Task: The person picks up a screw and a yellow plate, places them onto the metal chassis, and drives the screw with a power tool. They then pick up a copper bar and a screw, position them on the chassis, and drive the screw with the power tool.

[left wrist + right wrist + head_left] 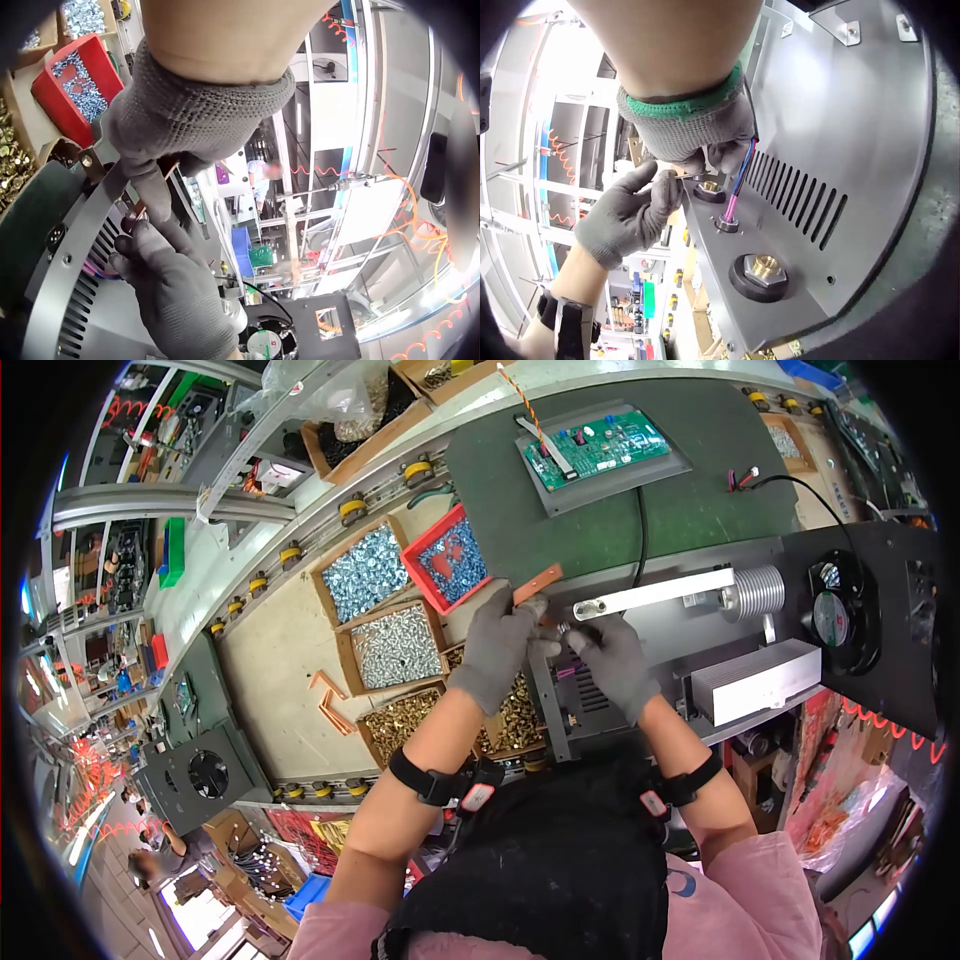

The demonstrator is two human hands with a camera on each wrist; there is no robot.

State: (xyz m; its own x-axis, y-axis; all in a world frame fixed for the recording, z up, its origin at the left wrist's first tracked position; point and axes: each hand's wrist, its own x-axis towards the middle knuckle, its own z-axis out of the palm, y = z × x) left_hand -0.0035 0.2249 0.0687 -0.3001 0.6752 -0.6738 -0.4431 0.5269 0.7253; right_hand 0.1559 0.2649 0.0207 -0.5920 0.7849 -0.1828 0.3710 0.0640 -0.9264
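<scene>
In the head view, the gloved left hand (497,645) grips a flat copper strip (538,584) whose drilled end sticks out past its fingers. Facing it, the gloved right hand (618,665) pinches a small metal part (563,628) close to the left fingertips. The left wrist view shows the fingertips of the left hand (187,120) and right hand (184,300) meeting at the strip's lower end. Both hands are over the edge of a grey metal chassis (817,127), beside brass fittings (766,270) and purple-sleeved wires (732,206). The right hand's (690,135) fingertips are partly hidden.
A red bin (447,560) and cardboard boxes of screws (398,645) stand left of the chassis. Bent copper strips (330,705) lie farther left. A circuit board (610,445) is on the green mat; a heat sink (755,680) and fan (832,618) sit right.
</scene>
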